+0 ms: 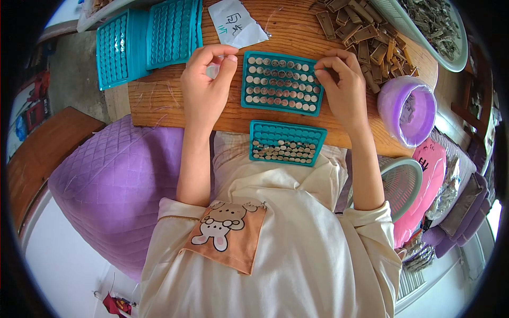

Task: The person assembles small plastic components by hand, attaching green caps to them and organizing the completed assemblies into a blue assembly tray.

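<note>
Head view: A person sits at a wooden table (297, 24) with a teal tray (279, 109) of small round discs (278, 83) between two bare hands. The filling of this tray looks all but done, with a disc seemingly in every pocket in plain view. What appears left is the second tray (287, 130), nearer the body, where loose discs (283, 153) crowd the lower part and the upper rows show bare. The left hand (208, 79) hangs just beyond the first tray's upper left corner, thumb and forefinger curled nearly together; whether they pinch a disc cannot be told. The right hand (343, 82) bends its thumb and forefinger at the tray's right rim, beside the end discs; whether they touch or grip it is unclear.
</note>
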### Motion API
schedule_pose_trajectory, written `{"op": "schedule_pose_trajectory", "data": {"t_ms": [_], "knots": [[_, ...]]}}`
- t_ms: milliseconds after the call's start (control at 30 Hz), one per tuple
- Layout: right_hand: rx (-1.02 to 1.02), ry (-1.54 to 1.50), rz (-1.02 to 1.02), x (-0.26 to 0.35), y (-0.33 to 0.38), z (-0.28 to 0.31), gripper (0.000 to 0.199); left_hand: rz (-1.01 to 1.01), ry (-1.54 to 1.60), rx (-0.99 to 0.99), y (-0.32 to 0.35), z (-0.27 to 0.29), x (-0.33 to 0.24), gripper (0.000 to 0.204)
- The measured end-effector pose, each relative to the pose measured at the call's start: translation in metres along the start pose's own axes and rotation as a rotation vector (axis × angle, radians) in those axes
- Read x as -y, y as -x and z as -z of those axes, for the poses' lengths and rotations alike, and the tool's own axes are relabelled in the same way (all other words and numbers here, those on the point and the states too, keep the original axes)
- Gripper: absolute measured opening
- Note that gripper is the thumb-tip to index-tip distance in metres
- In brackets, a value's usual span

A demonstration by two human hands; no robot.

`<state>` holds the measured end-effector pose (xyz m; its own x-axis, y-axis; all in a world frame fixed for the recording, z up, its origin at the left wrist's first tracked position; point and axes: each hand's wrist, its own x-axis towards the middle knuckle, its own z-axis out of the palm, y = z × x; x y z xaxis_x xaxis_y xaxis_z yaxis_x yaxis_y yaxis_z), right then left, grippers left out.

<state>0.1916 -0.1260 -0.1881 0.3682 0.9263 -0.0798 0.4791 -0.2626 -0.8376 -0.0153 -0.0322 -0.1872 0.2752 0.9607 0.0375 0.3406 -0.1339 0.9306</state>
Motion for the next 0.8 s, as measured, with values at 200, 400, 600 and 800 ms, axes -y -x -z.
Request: {"op": "schedule_pose_trajectory", "data": {"t_ms": [200, 400, 600, 800], "knots": [[0.006, 0.277, 0.128, -0.002, -0.007, -0.003, 0.010, -0.023, 0.000, 0.015, 0.005, 0.000, 0.004, 0.009], [-0.031, 0.301, 0.176, -0.003, -0.006, -0.006, 0.012, -0.019, 0.010, 0.021, 0.007, 0.000, 0.005, 0.009], [-0.110, 0.264, 0.261, 0.001, 0.009, 0.006, 0.020, -0.042, 0.005, 0.021, 0.011, 0.000, 0.003, 0.009], [0.010, 0.565, 0.423, -0.006, 0.038, 0.002, 0.037, -0.170, -0.116, 0.061, 0.012, -0.006, -0.009, 0.013]]}}
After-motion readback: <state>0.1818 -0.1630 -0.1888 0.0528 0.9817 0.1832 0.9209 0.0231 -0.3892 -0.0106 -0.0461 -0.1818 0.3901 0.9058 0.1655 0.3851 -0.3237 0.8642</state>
